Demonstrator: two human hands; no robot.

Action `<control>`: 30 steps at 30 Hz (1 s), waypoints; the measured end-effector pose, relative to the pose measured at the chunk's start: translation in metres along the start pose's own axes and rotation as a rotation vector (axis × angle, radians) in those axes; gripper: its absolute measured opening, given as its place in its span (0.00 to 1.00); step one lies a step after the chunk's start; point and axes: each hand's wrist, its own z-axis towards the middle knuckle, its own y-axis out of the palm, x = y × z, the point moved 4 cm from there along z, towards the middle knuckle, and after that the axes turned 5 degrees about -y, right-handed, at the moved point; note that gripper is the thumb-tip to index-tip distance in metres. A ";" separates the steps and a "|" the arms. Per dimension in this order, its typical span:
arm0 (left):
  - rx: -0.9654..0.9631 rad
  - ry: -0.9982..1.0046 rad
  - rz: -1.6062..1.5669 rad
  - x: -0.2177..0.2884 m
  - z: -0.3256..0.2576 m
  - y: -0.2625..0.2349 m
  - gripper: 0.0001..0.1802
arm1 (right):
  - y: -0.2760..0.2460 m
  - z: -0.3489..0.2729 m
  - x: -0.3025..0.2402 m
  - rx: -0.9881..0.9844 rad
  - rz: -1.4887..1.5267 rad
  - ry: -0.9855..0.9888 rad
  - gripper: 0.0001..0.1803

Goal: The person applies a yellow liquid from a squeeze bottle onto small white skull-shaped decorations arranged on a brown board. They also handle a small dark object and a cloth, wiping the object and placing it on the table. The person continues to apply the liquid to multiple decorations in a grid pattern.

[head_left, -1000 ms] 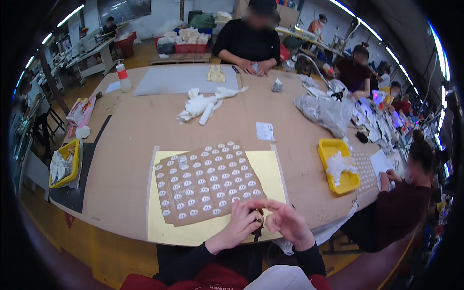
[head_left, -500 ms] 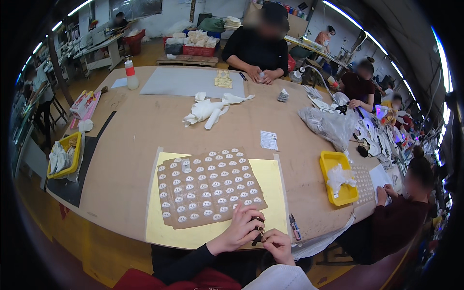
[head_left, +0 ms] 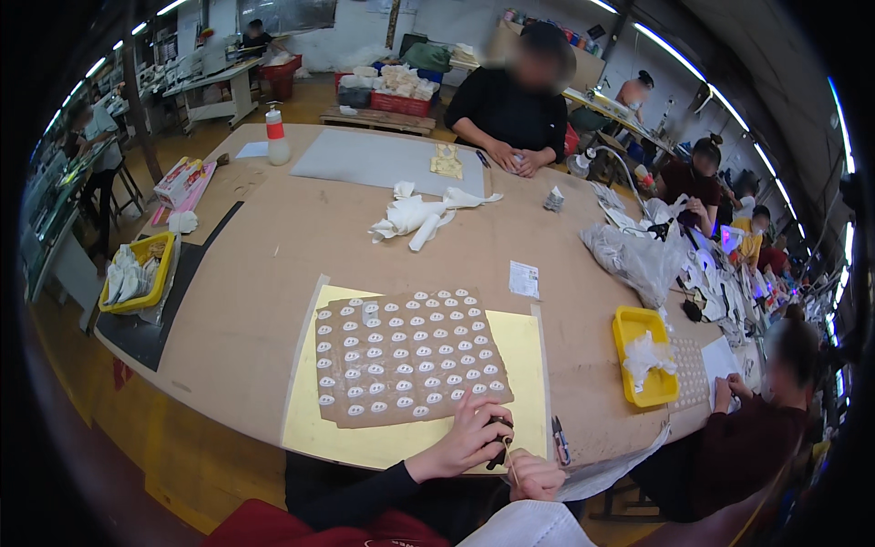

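Small dark piece (head_left: 498, 454) sits lower centre-right of the frame, held in the air over the lower right part of the yellow sheet (head_left: 365, 444). Left hand (head_left: 469, 436) has its fingers wrapped round it, back of hand up; right hand (head_left: 536, 476), just beside it at lower right, has fingers curled in and grips a thin tan loop (head_left: 509, 450) that runs to the dark piece. Exact fingertip contact too small to tell. Brown sheet (head_left: 413, 376) lies tilted on the yellow sheet, centre of frame, carrying rows of white ovals with dark dots; its lower right corner is near the left hand. Pen-like tool (head_left: 561, 442) lies right of the hands, near the table (head_left: 255, 301) edge. Right side: yellow tray (head_left: 656, 398) with a crumpled white bag (head_left: 649, 354) inside. Far left: yellow basket (head_left: 118, 306) with white cloths (head_left: 126, 276). Upper centre: white bundle (head_left: 410, 217); behind it, 1 person in black (head_left: 510, 100) at the far edge, both hands together. Upper left: bottle (head_left: 277, 146) with red band, upright.
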 end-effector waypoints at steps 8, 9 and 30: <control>0.059 0.013 0.095 0.004 0.001 0.003 0.09 | 0.002 -0.035 0.042 0.936 1.314 0.268 0.27; 0.060 -0.001 0.093 0.003 0.002 0.004 0.09 | -0.004 -0.037 0.043 0.973 1.363 0.352 0.21; -0.038 -0.054 -0.019 -0.007 0.004 -0.009 0.08 | -0.037 -0.013 0.018 0.053 -0.031 1.052 0.15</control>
